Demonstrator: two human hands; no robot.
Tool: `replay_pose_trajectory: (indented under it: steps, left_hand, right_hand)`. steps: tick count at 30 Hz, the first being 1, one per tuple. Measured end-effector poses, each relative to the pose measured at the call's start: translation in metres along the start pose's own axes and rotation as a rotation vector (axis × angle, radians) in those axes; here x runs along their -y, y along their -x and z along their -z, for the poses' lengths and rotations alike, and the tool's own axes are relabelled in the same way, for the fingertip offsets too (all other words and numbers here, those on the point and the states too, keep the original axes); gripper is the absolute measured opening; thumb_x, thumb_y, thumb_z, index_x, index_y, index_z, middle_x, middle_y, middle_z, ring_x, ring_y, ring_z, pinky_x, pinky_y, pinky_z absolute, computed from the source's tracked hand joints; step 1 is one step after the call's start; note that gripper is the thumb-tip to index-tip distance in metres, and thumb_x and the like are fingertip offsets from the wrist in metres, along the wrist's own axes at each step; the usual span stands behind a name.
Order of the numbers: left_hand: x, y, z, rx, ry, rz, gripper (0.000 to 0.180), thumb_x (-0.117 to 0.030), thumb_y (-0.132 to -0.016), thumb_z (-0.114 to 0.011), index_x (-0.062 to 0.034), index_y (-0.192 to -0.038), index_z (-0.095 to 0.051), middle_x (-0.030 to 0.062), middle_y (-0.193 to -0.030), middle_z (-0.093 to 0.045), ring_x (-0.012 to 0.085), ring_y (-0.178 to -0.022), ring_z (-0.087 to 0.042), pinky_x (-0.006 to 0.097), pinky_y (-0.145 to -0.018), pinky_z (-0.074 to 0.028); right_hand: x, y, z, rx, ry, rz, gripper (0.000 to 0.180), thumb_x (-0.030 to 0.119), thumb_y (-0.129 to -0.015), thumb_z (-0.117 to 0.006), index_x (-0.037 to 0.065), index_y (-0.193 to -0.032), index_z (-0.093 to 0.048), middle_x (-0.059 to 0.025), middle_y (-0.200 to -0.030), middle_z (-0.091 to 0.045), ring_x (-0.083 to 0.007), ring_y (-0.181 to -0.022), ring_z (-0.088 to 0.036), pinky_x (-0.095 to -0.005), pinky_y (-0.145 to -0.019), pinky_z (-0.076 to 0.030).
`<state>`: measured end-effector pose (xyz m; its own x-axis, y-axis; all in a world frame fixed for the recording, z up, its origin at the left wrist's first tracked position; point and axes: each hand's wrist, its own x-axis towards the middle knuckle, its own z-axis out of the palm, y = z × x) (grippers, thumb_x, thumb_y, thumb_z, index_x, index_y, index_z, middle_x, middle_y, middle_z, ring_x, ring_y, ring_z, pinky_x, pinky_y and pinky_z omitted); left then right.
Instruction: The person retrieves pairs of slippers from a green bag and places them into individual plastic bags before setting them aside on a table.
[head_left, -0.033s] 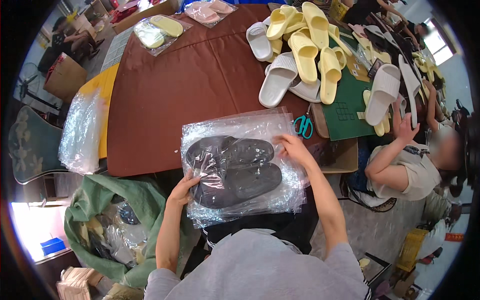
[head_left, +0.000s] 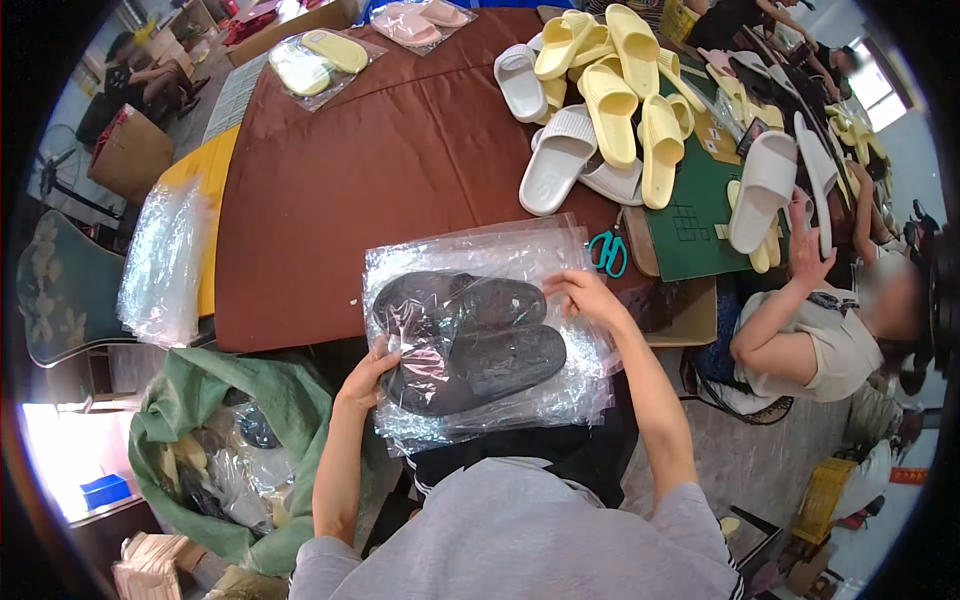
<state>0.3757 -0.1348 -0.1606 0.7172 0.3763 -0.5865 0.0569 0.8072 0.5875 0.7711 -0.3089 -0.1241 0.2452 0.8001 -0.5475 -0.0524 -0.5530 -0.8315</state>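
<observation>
A pair of dark grey slippers [head_left: 510, 362] lies side by side inside a clear plastic bag [head_left: 575, 245], on top of a stack of clear bags at the table's front edge. At the toe end, my left hand [head_left: 370, 374] is closed on the bagged slippers, its thumb on top and the other fingers hidden beneath. My right hand [head_left: 588, 299] rests at the bag's right side, near the heel of the farther slipper. Its fingers are bent and a little apart, touching the film. Just beyond it lie teal-handled scissors [head_left: 608, 254].
Yellow and light grey slippers [head_left: 610, 110] are heaped at the far right on the brown tabletop [head_left: 330, 220]. A green cutting mat [head_left: 690, 240] adjoins them. Left stand a pile of clear bags [head_left: 165, 265] and a green sack [head_left: 200, 375] of bagged goods. A co-worker [head_left: 815, 330] sits at right holding grey slippers.
Very little differs. My right fingertips have shifted slightly toward the slippers, and my left hand keeps its place.
</observation>
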Motion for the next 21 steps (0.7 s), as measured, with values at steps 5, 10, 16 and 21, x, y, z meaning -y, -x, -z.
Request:
replay_pose_trajectory:
  steps: [5,10,16,21]
  left_hand:
    - [-0.006,0.003,-0.004,-0.041,0.012,0.003,0.071,-0.010,-0.092,-0.062,-0.0081,-0.151,-0.022,0.0081,-0.138,-0.049,0.0192,-0.121,-0.052,0.035,-0.097,-0.048]
    - [-0.007,-0.001,-0.012,-0.036,0.063,0.037,0.065,-0.006,-0.092,-0.059,-0.0070,-0.148,-0.026,0.0105,-0.135,-0.050,0.0211,-0.118,-0.055,0.036,-0.097,-0.050]
    - [-0.007,-0.005,-0.014,0.015,0.144,-0.006,0.058,-0.003,-0.091,-0.058,-0.0067,-0.143,-0.033,0.0105,-0.129,-0.056,0.0217,-0.113,-0.059,0.038,-0.096,-0.051]
    - [-0.003,-0.005,-0.005,0.025,0.157,-0.019,0.068,-0.002,-0.091,-0.058,-0.0069,-0.149,-0.023,0.0134,-0.132,-0.053,0.0234,-0.118,-0.056,0.038,-0.097,-0.051]
  right_hand:
    - [-0.001,0.006,-0.007,0.140,0.053,0.089,0.042,0.005,-0.090,-0.054,0.012,-0.132,-0.057,-0.0029,-0.104,-0.065,-0.0070,-0.080,-0.056,-0.0240,-0.069,-0.048]
    - [-0.005,0.016,-0.021,0.200,0.012,0.070,0.049,0.006,-0.089,-0.061,0.014,-0.136,-0.053,-0.0001,-0.104,-0.054,-0.0091,-0.092,-0.054,-0.0250,-0.082,-0.047]
    - [-0.007,0.018,-0.025,0.170,-0.230,0.120,0.050,0.009,-0.087,-0.067,0.014,-0.134,-0.053,-0.0026,-0.115,-0.051,-0.0109,-0.111,-0.048,-0.0264,-0.096,-0.041]
    - [0.009,0.027,-0.040,0.322,-0.205,0.117,0.059,0.011,-0.085,-0.068,0.012,-0.140,-0.048,-0.0032,-0.139,-0.046,-0.0159,-0.127,-0.042,-0.0311,-0.106,-0.035]
